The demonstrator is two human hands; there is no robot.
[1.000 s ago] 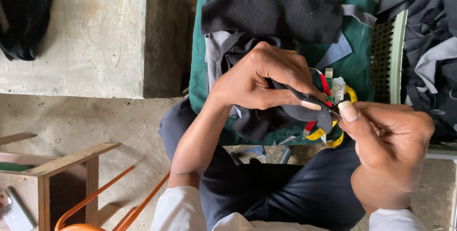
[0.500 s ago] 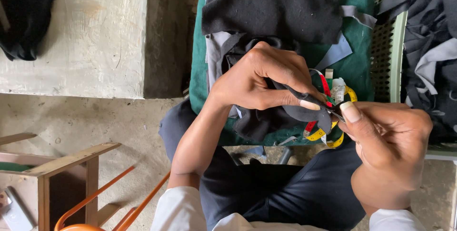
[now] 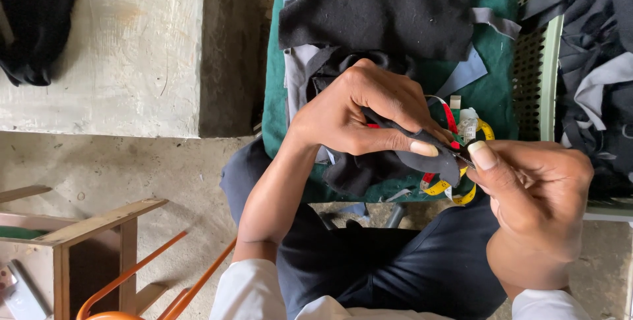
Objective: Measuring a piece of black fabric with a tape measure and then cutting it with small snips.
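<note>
Barely anything's shifted since a second ago, my right thumb just nudged a touch. My left hand (image 3: 359, 112) pinches a small dark cloth piece (image 3: 422, 155) over the green mat (image 3: 491, 96). My right hand (image 3: 537, 194) is closed on something thin at the cloth's right tip, can't tell what. Cloth runs left-right between both hands, with the tape measure (image 3: 455, 185) just under it.

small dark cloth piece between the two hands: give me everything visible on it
The dark cloth piece is a small charcoal scrap, soft and matte like felt or fleece, with a rounded lower edge. It hangs limp above the person's lap, in front of the green cloth and a coiled measuring tape. The left hand pinches its upper part between thumb and fingers; the right hand meets its right edge with thumb and fingertips. Whether the right hand holds a tool there is not clear.
</note>
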